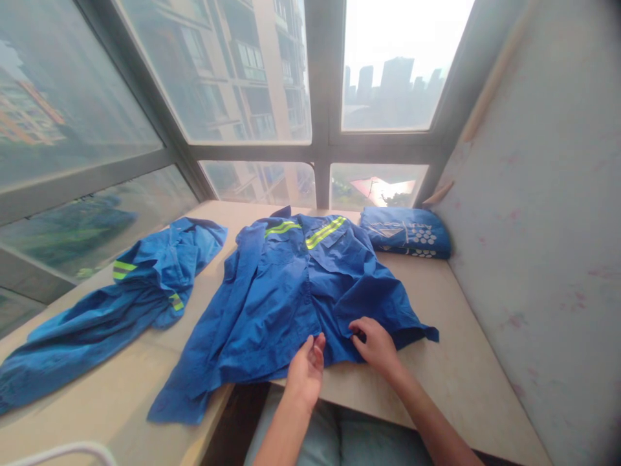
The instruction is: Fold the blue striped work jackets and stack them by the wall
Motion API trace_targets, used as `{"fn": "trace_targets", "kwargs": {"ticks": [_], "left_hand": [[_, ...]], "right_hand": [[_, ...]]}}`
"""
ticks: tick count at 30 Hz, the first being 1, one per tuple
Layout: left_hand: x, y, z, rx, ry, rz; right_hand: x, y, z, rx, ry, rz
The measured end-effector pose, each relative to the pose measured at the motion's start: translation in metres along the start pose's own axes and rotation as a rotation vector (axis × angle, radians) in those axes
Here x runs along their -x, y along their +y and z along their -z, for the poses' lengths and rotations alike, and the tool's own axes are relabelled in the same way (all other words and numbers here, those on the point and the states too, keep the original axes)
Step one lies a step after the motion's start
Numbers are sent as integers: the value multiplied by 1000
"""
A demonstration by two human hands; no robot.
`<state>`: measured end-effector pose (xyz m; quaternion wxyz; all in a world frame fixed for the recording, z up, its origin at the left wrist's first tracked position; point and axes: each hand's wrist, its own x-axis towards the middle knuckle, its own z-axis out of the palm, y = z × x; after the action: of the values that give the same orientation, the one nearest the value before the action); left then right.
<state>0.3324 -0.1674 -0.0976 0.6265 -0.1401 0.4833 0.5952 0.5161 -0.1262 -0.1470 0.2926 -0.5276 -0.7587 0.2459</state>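
Apparently spread front-up so both front edges lie within reach: blue jacket [272, 285] — right hand [374, 346] pinching one, left hand [306, 370] half-curled at other, hold unclear.

There on the left a rumpled blue work garment [145, 285] with fluorescent-yellow bands [125, 269], back right a folded blue bundle [412, 226], white print showing, pale wooden tabletop [451, 375], flower-flecked wall [528, 226], grey window frames [321, 149], hazy high-rises [398, 74] beyond

Left grip [306, 370] and right grip [377, 346] curl, forearms [421, 402] extended.
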Motion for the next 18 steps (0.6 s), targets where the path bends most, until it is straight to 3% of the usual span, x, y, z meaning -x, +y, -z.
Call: {"fn": "trace_targets", "kwargs": {"ticks": [4, 8, 14, 18], "left_hand": [[2, -1, 4, -67, -17, -63], [5, -6, 7, -82, -30, -119], [10, -22, 6, -27, -66, -95], [12, -25, 2, 113, -45, 5]], "right_hand": [[0, -1, -2, 28, 9, 0], [-4, -1, -1, -122, 85, -68], [-14, -17, 9, -318, 176, -184], [-18, -25, 10, -362, 171, -211]]}}
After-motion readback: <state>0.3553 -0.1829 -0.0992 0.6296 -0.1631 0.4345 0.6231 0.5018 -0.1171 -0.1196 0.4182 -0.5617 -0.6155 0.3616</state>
